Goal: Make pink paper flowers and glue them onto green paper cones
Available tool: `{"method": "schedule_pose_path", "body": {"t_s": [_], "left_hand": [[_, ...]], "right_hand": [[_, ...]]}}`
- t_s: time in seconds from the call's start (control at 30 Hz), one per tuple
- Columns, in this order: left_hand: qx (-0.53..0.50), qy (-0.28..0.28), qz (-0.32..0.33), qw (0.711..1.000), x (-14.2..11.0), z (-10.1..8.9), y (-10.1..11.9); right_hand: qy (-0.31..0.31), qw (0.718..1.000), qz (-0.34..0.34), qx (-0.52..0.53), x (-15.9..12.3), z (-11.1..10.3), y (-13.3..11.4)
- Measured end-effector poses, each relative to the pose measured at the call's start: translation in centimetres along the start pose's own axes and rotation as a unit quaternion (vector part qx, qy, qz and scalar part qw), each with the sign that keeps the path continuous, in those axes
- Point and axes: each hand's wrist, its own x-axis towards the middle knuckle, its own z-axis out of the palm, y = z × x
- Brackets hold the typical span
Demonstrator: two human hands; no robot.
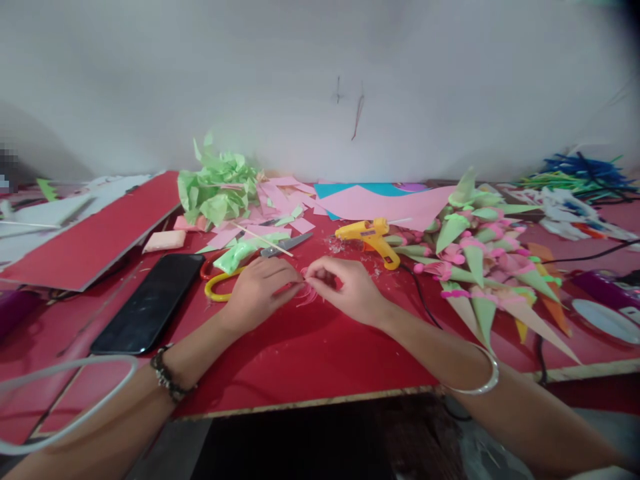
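On my screen, the left hand and right hand nearly met above the red worktop, each with thumb and fingers pinched together; I could not make out what was between them. Thin pink strands showed right at the fingertips. I saw yellow-handled scissors just left of the left hand, and a yellow glue gun beyond the right hand, slightly to its right.

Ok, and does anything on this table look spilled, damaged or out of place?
Nothing looks clearly broken. It is untidy, though: crumpled green paper heaped at the back, pink scraps strewn beside it, and pale stringy bits near the yellow glue gun, perhaps dried glue.
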Motion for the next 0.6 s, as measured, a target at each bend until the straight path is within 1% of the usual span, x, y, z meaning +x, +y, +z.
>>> {"method": "schedule_pose_path", "body": {"t_s": [0.23,0.37,0.6], "left_hand": [[-0.040,0.022,-0.033,0.998,0.01,0.10,0.04],[-0.052,0.014,-0.040,0.998,-0.10,0.13,0.02],[-0.054,0.006,-0.050,0.997,-0.04,0.10,0.06]], "right_hand": [[0.010,0.999,0.014,0.037,-0.03,-0.01,0.19],[0.004,1.000,0.003,0.019,0.05,-0.08,0.24],[0.041,0.999,-0.019,0.020,0.22,-0.19,0.22]]}}
